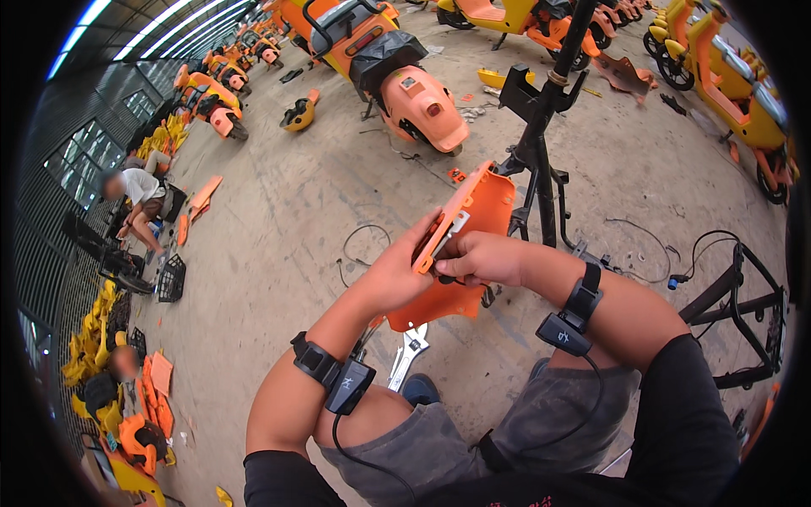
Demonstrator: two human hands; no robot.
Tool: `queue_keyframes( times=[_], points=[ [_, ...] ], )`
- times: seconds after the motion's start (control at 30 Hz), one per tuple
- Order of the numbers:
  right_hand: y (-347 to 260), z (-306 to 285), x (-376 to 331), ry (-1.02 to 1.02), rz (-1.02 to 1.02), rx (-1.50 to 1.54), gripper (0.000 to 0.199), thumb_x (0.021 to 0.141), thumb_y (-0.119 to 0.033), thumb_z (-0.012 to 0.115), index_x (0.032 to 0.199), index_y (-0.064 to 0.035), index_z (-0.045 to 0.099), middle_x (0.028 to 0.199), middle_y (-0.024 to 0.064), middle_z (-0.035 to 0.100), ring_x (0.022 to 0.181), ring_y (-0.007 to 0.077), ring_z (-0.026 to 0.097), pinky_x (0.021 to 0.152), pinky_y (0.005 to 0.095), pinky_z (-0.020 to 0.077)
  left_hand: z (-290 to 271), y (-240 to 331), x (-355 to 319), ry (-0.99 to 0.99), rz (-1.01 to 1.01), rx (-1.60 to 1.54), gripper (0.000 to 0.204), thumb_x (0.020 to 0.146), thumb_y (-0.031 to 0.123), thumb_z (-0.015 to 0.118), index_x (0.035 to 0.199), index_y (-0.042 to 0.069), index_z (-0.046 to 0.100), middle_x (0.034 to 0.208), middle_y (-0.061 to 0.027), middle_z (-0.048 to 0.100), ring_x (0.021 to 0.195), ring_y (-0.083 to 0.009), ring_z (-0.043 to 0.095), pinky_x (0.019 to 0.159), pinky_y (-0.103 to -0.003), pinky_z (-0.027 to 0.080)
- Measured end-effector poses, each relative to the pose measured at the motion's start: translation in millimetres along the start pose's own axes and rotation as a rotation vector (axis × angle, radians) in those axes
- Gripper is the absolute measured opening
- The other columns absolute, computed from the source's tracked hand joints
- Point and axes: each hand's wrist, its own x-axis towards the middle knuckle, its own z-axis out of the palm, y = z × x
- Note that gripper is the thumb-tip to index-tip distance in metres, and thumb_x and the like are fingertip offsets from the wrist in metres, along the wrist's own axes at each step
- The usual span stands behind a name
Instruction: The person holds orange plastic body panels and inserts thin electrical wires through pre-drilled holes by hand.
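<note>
In front of my knees I hold an orange plastic scooter panel, tilted, with its inner side toward my right. My left hand is closed round its left edge. My right hand reaches against the inner side, fingers curled and thumb bent near the lower edge. What it pinches, if anything, is hidden. A pale fitting shows inside the panel, just above the right fingertips. Below the panel, beside my left knee, is a silver adjustable wrench. Straps with small black boxes sit on both forearms.
A bare black scooter frame stands just beyond the panel. Another black frame lies at the right, near loose cables. An orange scooter stands ahead. At the left a person sits among parts, another person nearer. A yellow helmet-like shell lies on the floor.
</note>
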Motion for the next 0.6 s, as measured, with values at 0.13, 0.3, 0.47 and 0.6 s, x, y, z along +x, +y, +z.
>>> queue_keyframes(
  times=[0.13,0.3,0.47,0.6],
  points=[
    [6.6,-1.5,8.4,0.104,-0.143,-0.199,0.031,0.092,-0.026,0.062,0.109,-0.0003,0.063,0.086,0.0031,0.062,0.07,0.0125,0.055,0.065,0.0276,0.0462,-1.7,-14.6,4.8,0.094,0.001,-0.003,0.083,0.076,-0.01,0.05,0.152,0.006,0.02,0.137,-0.0149,0.05,0.125,-0.0221,0.05,0.103,-0.03,0.039],
    [2.0,7.9,2.8,0.274,-0.281,-0.514,0.031,0.088,-0.023,0.065,0.104,0.0026,0.064,0.092,0.0115,0.068,0.082,0.0212,0.064,0.075,0.0333,0.0512,2.4,-13.6,8.0,0.111,-0.002,-0.035,0.086,0.074,-0.013,0.047,0.153,0.007,0.02,0.133,-0.011,0.052,0.122,-0.0192,0.051,0.1,-0.028,0.04],
    [-1.3,19.5,0.8,0.461,-0.268,-0.665,0.03,0.082,-0.02,0.067,0.101,0.0038,0.065,0.097,0.0188,0.068,0.084,0.0301,0.067,0.077,0.0382,0.0525,9.1,-3.0,9.3,0.104,-0.001,0.014,0.086,0.074,-0.011,0.047,0.153,0.008,0.02,0.129,-0.011,0.053,0.118,-0.0178,0.052,0.098,-0.027,0.041],
    [0.9,28.5,3.5,0.682,-0.33,-0.893,0.025,0.08,-0.021,0.067,0.094,-0.0004,0.063,0.091,0.0153,0.067,0.08,0.0335,0.066,0.073,0.0421,0.0521,8.7,-5.8,10.3,0.15,-0.057,0.019,0.086,0.073,-0.009,0.048,0.152,0.008,0.021,0.126,-0.0107,0.054,0.112,-0.018,0.054,0.095,-0.026,0.042]
  ],
)
